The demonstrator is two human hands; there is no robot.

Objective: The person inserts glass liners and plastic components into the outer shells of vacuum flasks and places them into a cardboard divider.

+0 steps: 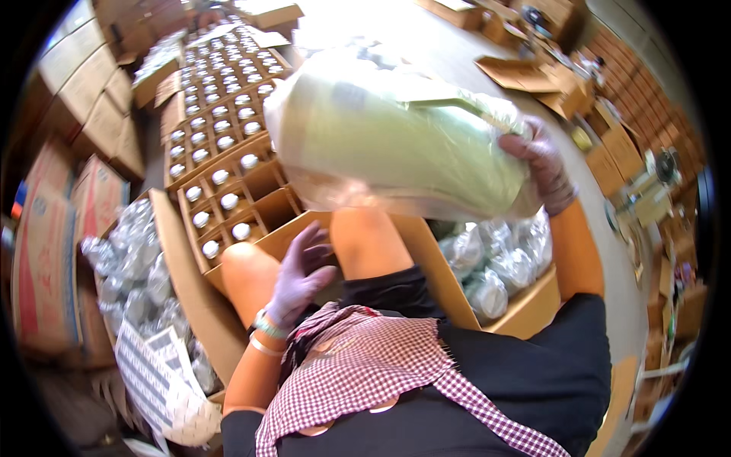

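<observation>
A large, pale green jug-like container (411, 145), bagged in clear plastic, lies on its side in the air in front of me. My right hand (542, 164), in a thin pale purple glove, grips its right end. A strip like a handle runs along the upper side; the plastic's glare blurs the details. My left hand (301, 278), gloved alike, is held over my lap with fingers apart and nothing in it. Just beyond it stands a divided carton (278, 207) with silver-capped items (229, 201) in several cells; some nearer cells show no cap.
More divided cartons (221, 76) of silver-capped items stretch away at the far left. Open boxes of plastic-bagged items flank me on the left (137, 282) and right (487, 263). Printed cardboard (156, 373) lies on the left box. Stacked cartons (91, 91) and an open carton (544, 80) stand farther off.
</observation>
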